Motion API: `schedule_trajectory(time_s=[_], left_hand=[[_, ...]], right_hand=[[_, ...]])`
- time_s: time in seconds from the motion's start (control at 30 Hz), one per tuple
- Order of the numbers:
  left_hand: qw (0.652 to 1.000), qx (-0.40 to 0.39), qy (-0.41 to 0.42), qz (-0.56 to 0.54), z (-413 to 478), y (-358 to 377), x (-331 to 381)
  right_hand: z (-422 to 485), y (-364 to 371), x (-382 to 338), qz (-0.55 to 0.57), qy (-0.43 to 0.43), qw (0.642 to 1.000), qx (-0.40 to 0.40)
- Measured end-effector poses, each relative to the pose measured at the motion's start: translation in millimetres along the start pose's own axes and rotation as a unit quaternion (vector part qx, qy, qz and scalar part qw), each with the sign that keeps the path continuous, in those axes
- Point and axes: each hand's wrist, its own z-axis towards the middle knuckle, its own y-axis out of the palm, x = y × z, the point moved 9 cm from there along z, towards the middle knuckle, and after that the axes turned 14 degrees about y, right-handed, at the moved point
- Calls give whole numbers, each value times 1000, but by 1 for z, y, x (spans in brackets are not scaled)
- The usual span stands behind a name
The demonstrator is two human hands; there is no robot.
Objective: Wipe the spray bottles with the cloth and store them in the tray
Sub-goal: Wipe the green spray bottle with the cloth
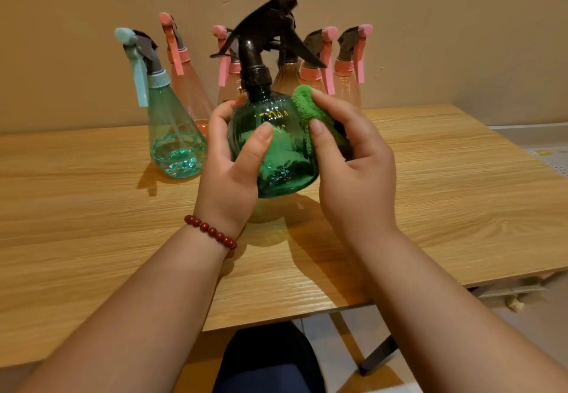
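Observation:
A round dark green spray bottle (281, 159) with a black trigger head is held above the table. My left hand (230, 165) grips its left side, thumb across the front. My right hand (353, 159) holds a green cloth (310, 109) against the bottle's right shoulder. A teal cone-shaped spray bottle (173, 128) stands upright just left of them. Several pink spray bottles (347, 63) stand in a row behind, near the wall. No tray is in view.
The wooden table (445, 196) runs to a right edge and a front edge near my lap. A beige wall rises behind the bottles. A black table leg (378, 355) and the floor show at the lower right.

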Motion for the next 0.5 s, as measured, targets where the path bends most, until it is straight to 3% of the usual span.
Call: schedule_trajectory(time_s=[0.17, 0.3, 0.4, 0.5], left_hand=[[998, 3, 21, 56, 3, -4, 1], [1000, 22, -9, -20, 1, -2, -6], [999, 1, 5, 38, -1, 0, -5], [997, 29, 22, 64, 1, -4, 3]], right_hand=[[1, 1, -20, -58, -117, 991, 9], [3, 2, -9, -61, -67, 996, 21], [-4, 7, -3, -54, -45, 997, 15], [-9, 10, -5, -60, -69, 996, 4]])
